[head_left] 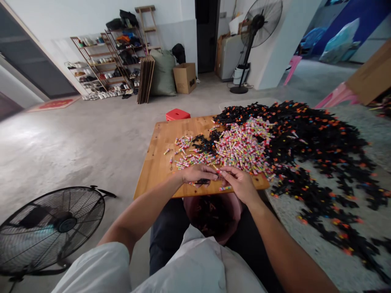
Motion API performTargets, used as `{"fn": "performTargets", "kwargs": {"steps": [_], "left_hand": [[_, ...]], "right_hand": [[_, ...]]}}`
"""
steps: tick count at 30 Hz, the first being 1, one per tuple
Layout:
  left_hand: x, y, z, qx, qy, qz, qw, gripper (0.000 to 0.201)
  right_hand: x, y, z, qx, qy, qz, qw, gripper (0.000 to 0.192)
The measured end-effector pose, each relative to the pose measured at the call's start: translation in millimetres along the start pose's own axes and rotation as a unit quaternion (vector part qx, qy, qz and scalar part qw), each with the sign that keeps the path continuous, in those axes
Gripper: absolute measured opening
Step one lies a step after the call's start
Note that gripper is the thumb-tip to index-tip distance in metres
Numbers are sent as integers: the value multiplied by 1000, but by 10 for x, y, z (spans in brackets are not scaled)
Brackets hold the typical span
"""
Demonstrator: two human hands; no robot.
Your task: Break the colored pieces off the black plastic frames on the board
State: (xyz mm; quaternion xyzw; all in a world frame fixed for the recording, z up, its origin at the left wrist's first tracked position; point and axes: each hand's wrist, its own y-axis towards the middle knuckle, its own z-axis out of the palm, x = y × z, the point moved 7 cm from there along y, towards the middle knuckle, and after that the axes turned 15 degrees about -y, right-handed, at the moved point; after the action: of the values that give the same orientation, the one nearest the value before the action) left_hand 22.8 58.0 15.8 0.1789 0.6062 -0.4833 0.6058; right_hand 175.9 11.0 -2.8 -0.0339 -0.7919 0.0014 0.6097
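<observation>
Left to right: scattered printed tubes (183,142) lie on the wooden table (159,156); below its near edge, a pink tub (236,215) holds dark contents, perhaps finished pieces; the dense tube pile (241,146) and, at right, the large black heap (308,122) suggest much is left. The left hand (200,174), fingers curled, grasps a black piece (202,181); the right hand (238,182), angled inward, appears to pinch a small tube (216,167) beside the left fingertips.

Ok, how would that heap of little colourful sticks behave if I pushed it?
The stick heap would probably spread rather than shift as one, being many loose pieces. Single sticks may roll: they look slim and roundish. Each is probably light, being small beside the right hand.
</observation>
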Motion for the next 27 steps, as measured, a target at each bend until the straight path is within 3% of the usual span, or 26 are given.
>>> {"fn": "performTargets", "kwargs": {"steps": [9, 14, 22, 27], "left_hand": [[-11, -7, -32, 11, -3, -2, 1000, 62], [-20, 4, -51, 14, -4, -4, 1000, 65], [-65, -1, -23, 12, 20, -6, 1000, 59], [-51, -6, -32, 3, 22, -9, 1000, 60]], "right_hand": [[96, -62, -13, -30, -94, -60, 993, 37], [172, -81, -59, -80, -149, -119, 978, 32], [43, -32, -37, -43, -104, -68, 991, 37], [94, -46, -23, -48, -142, -124, 981, 33]]}}
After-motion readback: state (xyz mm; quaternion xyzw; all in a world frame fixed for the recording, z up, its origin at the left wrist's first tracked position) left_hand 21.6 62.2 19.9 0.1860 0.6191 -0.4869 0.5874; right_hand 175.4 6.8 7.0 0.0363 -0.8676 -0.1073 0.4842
